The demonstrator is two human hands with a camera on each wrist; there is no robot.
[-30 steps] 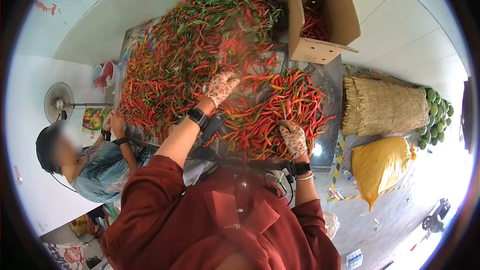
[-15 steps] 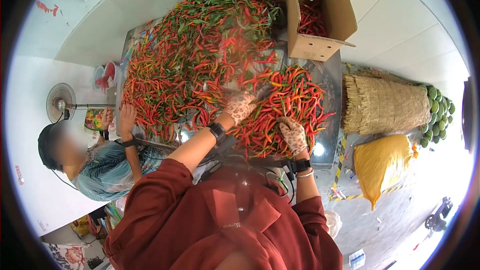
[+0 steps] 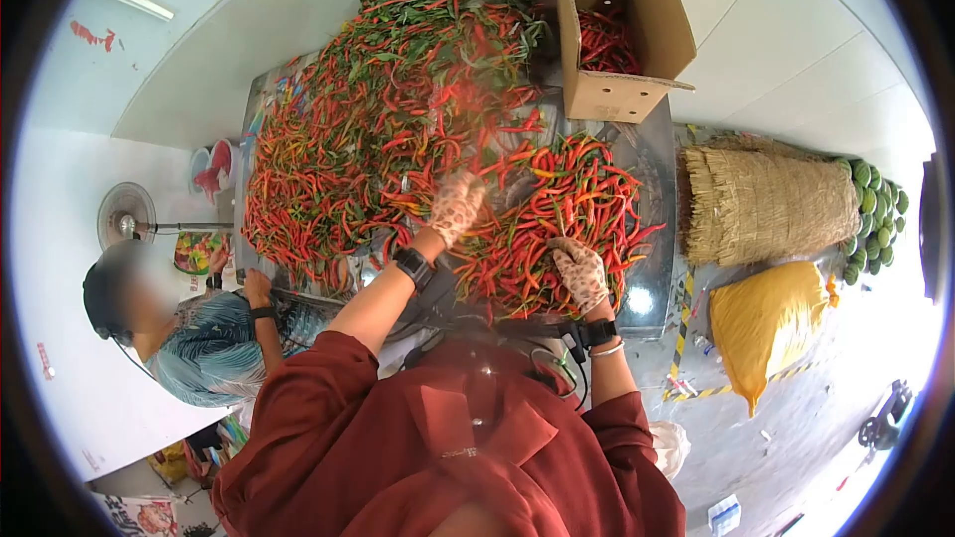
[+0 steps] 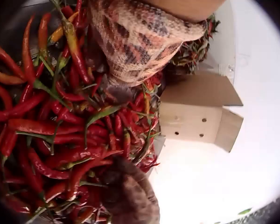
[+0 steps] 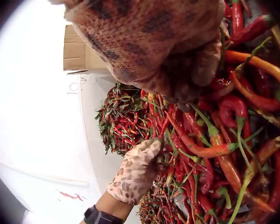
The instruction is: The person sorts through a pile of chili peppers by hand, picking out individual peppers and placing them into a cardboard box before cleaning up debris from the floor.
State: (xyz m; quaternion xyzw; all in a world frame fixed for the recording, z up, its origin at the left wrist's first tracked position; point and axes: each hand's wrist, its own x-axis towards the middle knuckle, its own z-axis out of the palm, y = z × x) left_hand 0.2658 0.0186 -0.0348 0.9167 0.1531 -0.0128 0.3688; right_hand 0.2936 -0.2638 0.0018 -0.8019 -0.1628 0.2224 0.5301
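Observation:
Loose red and orange chili peppers (image 3: 597, 179) lie in a pile at the front right of the table. My left hand (image 3: 458, 207), in a spotted glove, is over the gap between this pile and the larger heap. In the right wrist view, the fingers of my left hand (image 5: 136, 169) bend down among peppers. My right hand (image 3: 582, 273), gloved alike, rests at the near right side of the smaller pile. The right wrist view has its fingers curled against the peppers (image 5: 224, 154); I cannot tell whether they grip any. The fingertips of my left hand (image 4: 135, 42) are partly hidden.
A larger heap of chilies with leaves (image 3: 348, 139) covers the table's left and back. An open cardboard box (image 3: 612, 97) with chilies inside stands at the back right. Another person (image 3: 214, 353) is at the left. Right of the table are a straw bundle (image 3: 771, 204) and a yellow sack (image 3: 766, 328).
My left hand came from the larger heap to the smaller pile's left edge, then shifted slightly back left. My right hand has stayed in place. The other person's hands have moved off the heap's edge.

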